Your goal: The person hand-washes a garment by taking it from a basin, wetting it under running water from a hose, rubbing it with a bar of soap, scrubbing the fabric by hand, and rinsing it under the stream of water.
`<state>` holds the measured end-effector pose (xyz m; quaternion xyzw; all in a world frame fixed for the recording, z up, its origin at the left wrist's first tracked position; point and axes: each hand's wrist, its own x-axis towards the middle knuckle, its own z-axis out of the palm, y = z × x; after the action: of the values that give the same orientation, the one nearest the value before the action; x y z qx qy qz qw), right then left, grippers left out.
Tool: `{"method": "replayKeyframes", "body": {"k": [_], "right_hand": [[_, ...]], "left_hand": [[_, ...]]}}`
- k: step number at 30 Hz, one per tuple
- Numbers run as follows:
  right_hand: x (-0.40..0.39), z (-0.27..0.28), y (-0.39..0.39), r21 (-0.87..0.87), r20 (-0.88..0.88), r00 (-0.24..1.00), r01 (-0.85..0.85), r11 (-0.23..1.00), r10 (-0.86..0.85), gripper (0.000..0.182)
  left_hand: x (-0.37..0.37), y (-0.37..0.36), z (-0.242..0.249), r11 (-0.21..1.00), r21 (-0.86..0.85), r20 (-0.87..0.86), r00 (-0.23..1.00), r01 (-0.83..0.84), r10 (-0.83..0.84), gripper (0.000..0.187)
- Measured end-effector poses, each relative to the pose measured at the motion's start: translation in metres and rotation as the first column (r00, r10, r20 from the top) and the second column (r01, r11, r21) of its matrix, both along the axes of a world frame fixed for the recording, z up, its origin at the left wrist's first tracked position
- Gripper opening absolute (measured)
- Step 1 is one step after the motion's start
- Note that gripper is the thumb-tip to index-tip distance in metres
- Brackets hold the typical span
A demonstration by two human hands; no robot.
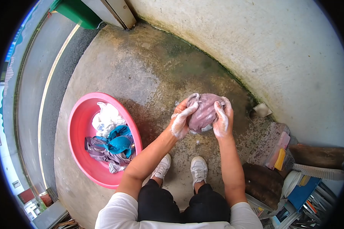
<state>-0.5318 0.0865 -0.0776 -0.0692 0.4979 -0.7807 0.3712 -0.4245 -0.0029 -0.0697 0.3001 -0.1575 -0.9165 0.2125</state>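
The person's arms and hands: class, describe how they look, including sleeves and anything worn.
White short sleeves cover the upper arms; both forearms are bare, with no watch or bracelet showing. The left hand and right hand are ungloved, with patches of white suds on the thumbs and palms. Whether rings are worn cannot be told.

Clearance about the left hand [184,117] and right hand [223,118]. Bare concrete floor [141,61] affords passage from 10 to 12 o'clock. Obstacles: pink basin [77,152], raised rim, 8 to 9 o'clock; pale wall [263,42], 12 to 3 o'clock; cluttered pile [317,156], 4 to 5 o'clock; white shoes [199,169], 6 to 7 o'clock.
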Motion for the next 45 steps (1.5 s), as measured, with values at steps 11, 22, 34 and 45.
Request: {"method": "replayKeyframes", "body": {"k": [11,22,34,45], "right_hand": [[0.016,0.002,-0.006,0.138,-0.426,0.897,0.193,0.972,-0.118,0.017],[0.027,0.004,-0.02,0.187,-0.966,0.185,0.028,0.982,0.179,0.023],[0.007,-0.012,-0.018,0.418,-0.84,0.414,0.085,0.904,0.35,0.02],[0.023,-0.004,-0.006,0.17,-0.984,0.052,0.031,0.985,0.168,0.014]], "left_hand": [[-0.011,0.008,-0.013,0.989,-0.125,0.168,0.981,-0.075,0.096,0.012],[-0.011,0.037,-0.072,0.977,0.199,-0.192,0.975,-0.077,0.116,0.015],[-0.018,0.035,-0.019,0.994,-0.005,0.393,0.914,0.109,-0.098,0.017],[-0.014,0.032,-0.069,0.996,0.058,0.007,0.998,0.068,-0.069,0.012]]}}
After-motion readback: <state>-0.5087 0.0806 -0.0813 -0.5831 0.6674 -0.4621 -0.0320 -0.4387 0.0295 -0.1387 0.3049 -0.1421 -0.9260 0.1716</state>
